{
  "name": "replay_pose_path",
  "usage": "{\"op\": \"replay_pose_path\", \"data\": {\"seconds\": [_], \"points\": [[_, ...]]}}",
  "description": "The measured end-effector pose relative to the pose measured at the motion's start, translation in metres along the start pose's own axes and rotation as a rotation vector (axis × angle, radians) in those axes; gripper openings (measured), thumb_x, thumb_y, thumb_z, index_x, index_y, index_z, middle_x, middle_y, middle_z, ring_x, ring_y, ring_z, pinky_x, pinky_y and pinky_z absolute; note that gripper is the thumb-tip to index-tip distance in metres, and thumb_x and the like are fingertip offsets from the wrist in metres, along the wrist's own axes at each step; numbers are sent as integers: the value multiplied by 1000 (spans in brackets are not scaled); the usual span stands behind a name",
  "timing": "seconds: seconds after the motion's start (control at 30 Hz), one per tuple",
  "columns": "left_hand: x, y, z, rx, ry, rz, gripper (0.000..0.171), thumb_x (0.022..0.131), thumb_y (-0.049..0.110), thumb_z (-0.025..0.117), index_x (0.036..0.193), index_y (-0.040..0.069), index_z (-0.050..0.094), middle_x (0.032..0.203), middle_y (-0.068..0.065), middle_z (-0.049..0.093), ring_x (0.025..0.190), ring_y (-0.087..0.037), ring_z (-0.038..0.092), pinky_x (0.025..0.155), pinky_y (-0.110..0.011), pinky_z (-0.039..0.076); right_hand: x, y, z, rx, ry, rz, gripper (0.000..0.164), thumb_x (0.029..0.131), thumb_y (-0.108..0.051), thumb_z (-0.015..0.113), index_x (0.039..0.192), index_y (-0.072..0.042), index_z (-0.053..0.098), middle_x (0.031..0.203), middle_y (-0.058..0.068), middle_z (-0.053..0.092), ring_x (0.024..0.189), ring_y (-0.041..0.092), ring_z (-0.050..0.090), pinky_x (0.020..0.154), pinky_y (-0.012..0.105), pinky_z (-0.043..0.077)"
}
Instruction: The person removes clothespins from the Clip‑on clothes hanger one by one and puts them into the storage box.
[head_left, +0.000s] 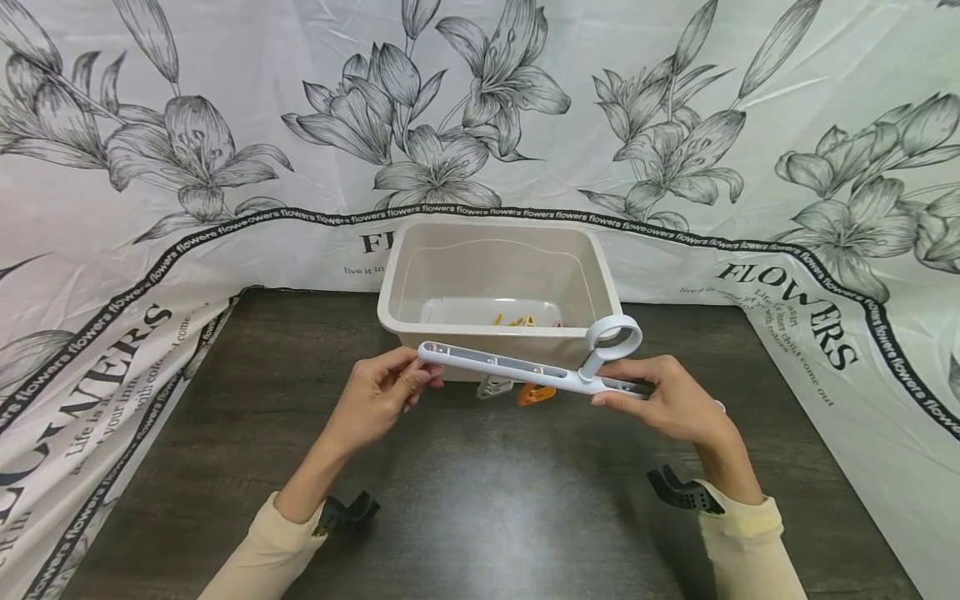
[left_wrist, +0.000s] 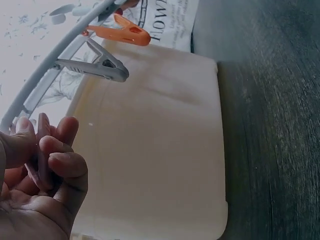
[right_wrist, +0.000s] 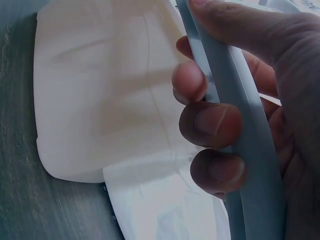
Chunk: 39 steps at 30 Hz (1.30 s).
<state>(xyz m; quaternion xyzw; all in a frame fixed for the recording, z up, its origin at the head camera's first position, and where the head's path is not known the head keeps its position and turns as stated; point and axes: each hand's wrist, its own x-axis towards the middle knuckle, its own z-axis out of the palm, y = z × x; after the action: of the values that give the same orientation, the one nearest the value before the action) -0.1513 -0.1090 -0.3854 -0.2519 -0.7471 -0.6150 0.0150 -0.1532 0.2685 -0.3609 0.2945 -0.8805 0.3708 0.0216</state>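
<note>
A white clip hanger (head_left: 581, 382) with a ring (head_left: 613, 335) on top is held in front of the bin, sloping down to the right. My right hand (head_left: 671, 402) grips its bar beside the ring, fingers wrapped round it in the right wrist view. At the other end, my left hand (head_left: 378, 398) pinches a dull pink clothespin (left_wrist: 44, 150) between thumb and fingers. Between the hands, a grey clothespin (left_wrist: 102, 69) and an orange clothespin (left_wrist: 125, 34) hang from the bar. The bar's far right part is mostly hidden behind my right hand.
A cream plastic bin (head_left: 480, 330) stands at the back of the dark wooden table (head_left: 480, 500). Several yellow clothespins (head_left: 513, 320) lie inside it. A flower-printed cloth (head_left: 675, 125) hangs behind and along both sides.
</note>
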Motion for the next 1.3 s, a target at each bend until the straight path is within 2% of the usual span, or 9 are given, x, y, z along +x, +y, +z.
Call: {"op": "replay_pose_path", "data": {"seconds": [0.1,0.17,0.33,0.53,0.67,0.9,0.97,1.13,1.3], "points": [[0,-2,-1,-6,2,-3,13,94,4,54,102,-1,64,86,-9,68,60,-28,50,50,-29,45,1,-2,0,-12,-3,19,23,76,-12,78,97,-16,70,76,-5,69,64,8,53,54,21,44],[0,6,-1,-8,-1,-11,13,93,2,54,102,-4,63,87,-10,68,61,-32,50,50,-31,46,-1,8,1,-15,-2,17,23,76,-14,78,97,-19,70,76,-7,68,64,7,53,54,21,43],[-1,6,-3,-7,-18,-19,13,93,1,55,103,-3,63,90,-13,68,63,-33,52,51,-31,46,-3,21,2,-9,-7,18,24,78,-22,77,99,-27,68,78,-12,68,65,5,53,55,21,43],[-3,4,-8,18,-21,-26,15,93,3,56,105,-1,63,92,-15,69,64,-26,56,53,-30,48,-4,20,0,-5,-11,31,24,79,-27,76,101,-30,67,80,-14,68,66,6,54,55,22,43],[-4,-2,-13,41,-7,-35,16,93,5,56,106,1,64,93,-18,68,63,-28,54,52,-31,48,-5,20,-1,0,-14,57,23,79,-28,76,100,-31,67,80,-13,68,65,6,54,55,22,43],[-3,-22,-24,82,38,-53,17,94,14,56,108,9,65,92,-7,70,62,-22,54,51,-30,48,-7,17,-3,-25,-1,82,24,79,-22,76,100,-27,67,80,-10,68,65,6,53,55,22,44],[-2,-17,-26,82,40,-41,17,95,12,56,108,8,64,91,-8,69,62,-23,54,51,-30,48,-6,12,-4,-20,0,88,24,79,-20,77,100,-24,67,80,-9,68,65,6,53,55,22,44],[3,6,-28,77,50,-24,16,94,7,55,107,2,64,90,-11,69,62,-29,53,52,-32,48,-6,-2,-7,-3,-2,103,22,79,-18,76,100,-20,67,80,-6,68,65,6,54,56,22,45],[8,20,-30,91,69,-31,16,94,8,56,106,0,63,89,-10,69,62,-31,53,52,-32,48,-9,8,-6,-10,-11,132,22,80,-23,75,99,-25,66,80,-9,68,64,7,53,57,22,44]]}}
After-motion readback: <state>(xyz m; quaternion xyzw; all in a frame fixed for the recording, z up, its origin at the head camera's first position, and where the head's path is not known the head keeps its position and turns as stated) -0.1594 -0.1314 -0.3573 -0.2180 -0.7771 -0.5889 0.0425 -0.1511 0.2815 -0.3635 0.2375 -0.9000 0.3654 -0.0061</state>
